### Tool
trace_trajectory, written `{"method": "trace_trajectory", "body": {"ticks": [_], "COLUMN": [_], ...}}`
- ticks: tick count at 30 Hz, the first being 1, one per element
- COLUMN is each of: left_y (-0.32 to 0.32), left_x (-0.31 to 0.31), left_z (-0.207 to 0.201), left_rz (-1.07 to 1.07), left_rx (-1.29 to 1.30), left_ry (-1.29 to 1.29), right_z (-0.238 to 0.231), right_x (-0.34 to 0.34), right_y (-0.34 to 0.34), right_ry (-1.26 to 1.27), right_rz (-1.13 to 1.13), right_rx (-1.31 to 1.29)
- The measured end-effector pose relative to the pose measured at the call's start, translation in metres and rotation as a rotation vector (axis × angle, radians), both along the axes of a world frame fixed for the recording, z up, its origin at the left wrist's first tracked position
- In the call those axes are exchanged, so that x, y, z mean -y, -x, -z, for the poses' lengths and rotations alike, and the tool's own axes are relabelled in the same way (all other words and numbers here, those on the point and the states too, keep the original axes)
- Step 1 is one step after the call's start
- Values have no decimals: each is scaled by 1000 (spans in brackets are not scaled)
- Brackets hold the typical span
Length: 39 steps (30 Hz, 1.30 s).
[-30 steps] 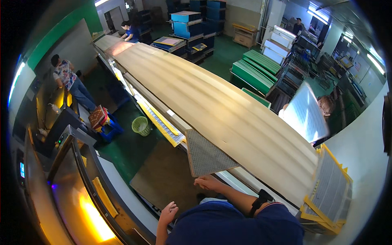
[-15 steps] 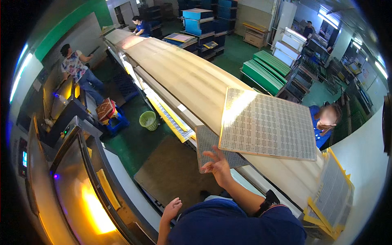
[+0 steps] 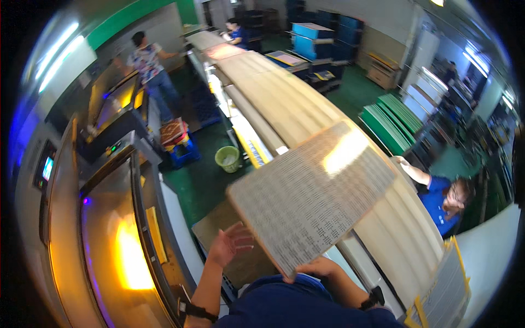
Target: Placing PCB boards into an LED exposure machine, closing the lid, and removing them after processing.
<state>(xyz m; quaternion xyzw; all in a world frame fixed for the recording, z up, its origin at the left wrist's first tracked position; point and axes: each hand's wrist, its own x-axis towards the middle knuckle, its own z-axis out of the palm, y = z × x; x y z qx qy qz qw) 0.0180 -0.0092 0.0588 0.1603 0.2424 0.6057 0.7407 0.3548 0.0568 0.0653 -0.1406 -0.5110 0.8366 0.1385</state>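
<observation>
A large flat printed panel [image 3: 311, 191], likely a circuit board panel with rows of small dark marks, slants over the near side of a long pale conveyor belt [image 3: 290, 82]. Its near corner is pinched by my right hand [image 3: 320, 268], thumb at the edge and the other fingers partly hidden. Beside the panel's left edge, my left hand [image 3: 232, 244] is open, fingers spread, apart from it. Across the belt, a co-worker's hand [image 3: 403, 162] reaches toward the panel's far right edge; contact cannot be made out. Bright light glares off the panel's far part.
At left stands a machine with an amber-lit window [image 3: 123, 235]. A green basket [image 3: 227, 158] and a blue crate [image 3: 183, 153] sit on the floor. Yellow-edged panels [image 3: 445, 284] lean at the belt's near end. Green boards [image 3: 391, 123] are stacked beyond. Two people work farther back.
The panel has swung left and toward me, off the belt's middle. My right hand has moved to its near corner; my left hand has risen and spread. The smaller dark panel no longer shows.
</observation>
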Motion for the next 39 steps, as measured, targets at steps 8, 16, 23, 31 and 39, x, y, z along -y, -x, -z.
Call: {"method": "trace_trajectory", "body": {"ticks": [8,16,23,31,39], "left_y": [93,78,84,138,179], "left_x": [69,245,400,507,463], "left_z": [32,21,53,98,108], "left_rz": [-245,-998,-1566,-1702,-624], "left_rx": [-524,-652,-434,-679,-1522], "left_ry": [224,565,722,1557,1943], "right_z": [37,69,111,45,-139], "right_x": [-35,-8,50,150,205], "right_y": [30,223,370,536,672], "right_ry": [-167,-198,-292,-495,-1051], "right_rz": [68,-81,-584,-909,-444], "right_rx": [332,289,290,81,-754]}}
